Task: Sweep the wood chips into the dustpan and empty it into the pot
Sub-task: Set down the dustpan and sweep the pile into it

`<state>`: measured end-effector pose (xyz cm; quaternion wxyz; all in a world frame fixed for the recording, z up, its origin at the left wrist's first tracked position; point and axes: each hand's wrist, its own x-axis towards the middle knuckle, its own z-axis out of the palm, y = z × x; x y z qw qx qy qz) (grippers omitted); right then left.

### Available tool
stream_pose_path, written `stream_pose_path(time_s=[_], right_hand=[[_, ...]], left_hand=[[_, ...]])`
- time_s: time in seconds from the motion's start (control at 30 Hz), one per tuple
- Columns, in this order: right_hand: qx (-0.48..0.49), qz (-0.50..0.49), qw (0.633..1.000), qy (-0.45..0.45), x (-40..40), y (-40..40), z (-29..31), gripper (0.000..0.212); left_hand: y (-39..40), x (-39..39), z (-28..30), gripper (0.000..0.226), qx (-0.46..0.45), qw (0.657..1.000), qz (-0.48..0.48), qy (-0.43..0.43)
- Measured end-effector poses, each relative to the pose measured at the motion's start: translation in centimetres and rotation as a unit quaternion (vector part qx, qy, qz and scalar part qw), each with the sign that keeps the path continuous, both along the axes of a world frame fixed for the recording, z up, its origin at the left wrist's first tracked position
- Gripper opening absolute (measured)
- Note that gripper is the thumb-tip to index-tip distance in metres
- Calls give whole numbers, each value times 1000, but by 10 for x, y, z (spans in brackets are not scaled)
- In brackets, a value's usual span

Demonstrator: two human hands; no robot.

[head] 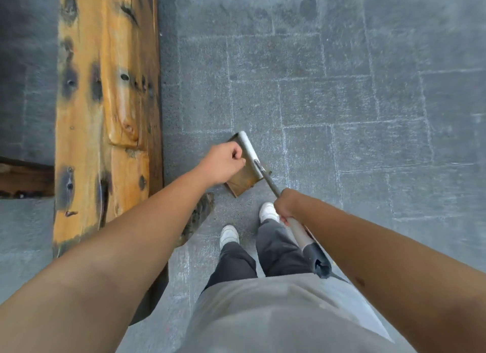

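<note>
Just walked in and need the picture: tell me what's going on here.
A person stands on grey stone paving beside a long wooden bench. The right hand grips a long handle that runs down to a rusty dustpan on the ground. The left hand, fingers curled, is over the pan, seemingly at its pale handle. No pot or wood chips can be made out.

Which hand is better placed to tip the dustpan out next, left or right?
Probably the left hand. It is curled at the dustpan's white handle, though the exact grip is hidden. The right hand is busy, wrapped around the broom handle. No pot is in view.
</note>
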<state>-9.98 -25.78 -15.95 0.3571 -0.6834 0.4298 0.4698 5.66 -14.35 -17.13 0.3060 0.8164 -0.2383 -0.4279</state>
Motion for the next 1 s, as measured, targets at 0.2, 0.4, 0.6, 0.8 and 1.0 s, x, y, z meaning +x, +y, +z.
stream_pose_path(time_s=[0.2,0.4,0.6,0.8,1.0], right_hand=[[-33,53,997,-42,-44,-19,30,39],[-29,241,970,-27,-88,-58,38,36],[-62,446,893,-24,-144,-96,40,40],[-97,592,800,-27,-191,-87,36,56],[-87,695,713,-33,-219,-41,33,48]], left_hand=[[-10,-51,31,20,-12,996,86,26],[-39,-114,34,20,11,973,224,53],[-29,-198,32,26,71,942,327,30],[14,-268,36,31,49,898,435,38],[73,-338,51,22,29,823,567,31]])
